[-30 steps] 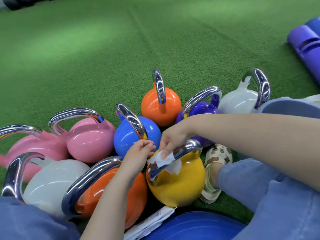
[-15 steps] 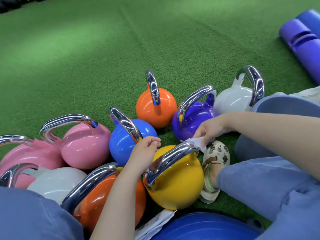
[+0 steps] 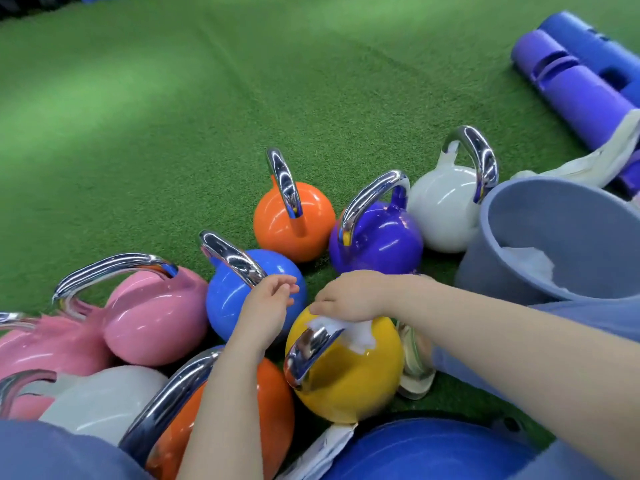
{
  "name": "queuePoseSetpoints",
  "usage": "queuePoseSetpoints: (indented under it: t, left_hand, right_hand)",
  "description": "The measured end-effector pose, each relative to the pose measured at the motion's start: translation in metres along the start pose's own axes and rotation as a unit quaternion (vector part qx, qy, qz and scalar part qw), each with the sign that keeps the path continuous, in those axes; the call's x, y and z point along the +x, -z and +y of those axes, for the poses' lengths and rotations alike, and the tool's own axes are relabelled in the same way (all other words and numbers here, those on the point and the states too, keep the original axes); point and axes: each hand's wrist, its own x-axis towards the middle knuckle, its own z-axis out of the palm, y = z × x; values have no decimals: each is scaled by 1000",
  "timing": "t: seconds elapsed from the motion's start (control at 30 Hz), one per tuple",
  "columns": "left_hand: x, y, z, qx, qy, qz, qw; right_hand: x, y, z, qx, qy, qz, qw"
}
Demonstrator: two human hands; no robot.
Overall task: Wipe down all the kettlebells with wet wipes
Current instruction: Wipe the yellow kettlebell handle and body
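Kettlebell in glossy yellow with a chrome handle sits on the green turf, wedged between an orange kettlebell and a sandalled foot; right hand curled over a crumpled white wet wipe, pressing it onto the handle's top end; left hand hovering beside it, fingers loosely curled, holding nothing — not bracing the bell. Best done by wrapping the wipe round the chrome and drawing it down the full arc; then steadying with the free hand, rotating the ball, covering the underside too — likely missed otherwise.
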Motion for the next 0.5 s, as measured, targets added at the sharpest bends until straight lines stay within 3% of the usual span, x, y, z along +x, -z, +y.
queuePoseSetpoints:
  t: [0.1, 0.17, 0.27, 0.43, 0.5]
  left_hand:
    - [-2, -4, -3, 1, -8, 1, 1000]
    - [-5, -9, 0, 1, -13, -15, 1000]
    - [-10, -13, 0, 9, -20, -36, 999]
    - [-25, -15, -3, 26, -12, -52, 998]
    - [-30, -15, -3, 19, -2, -59, 998]
  right_hand:
    - [5, 0, -7, -89, 4, -45, 995]
    - [2, 4, 1, -13, 2, -52, 999]
    - [-1, 4, 26, 149, -62, 20, 987]
    - [-9, -14, 63, 94, -127, 61, 986]
    - [-5, -21, 62, 150, -163, 86, 971]
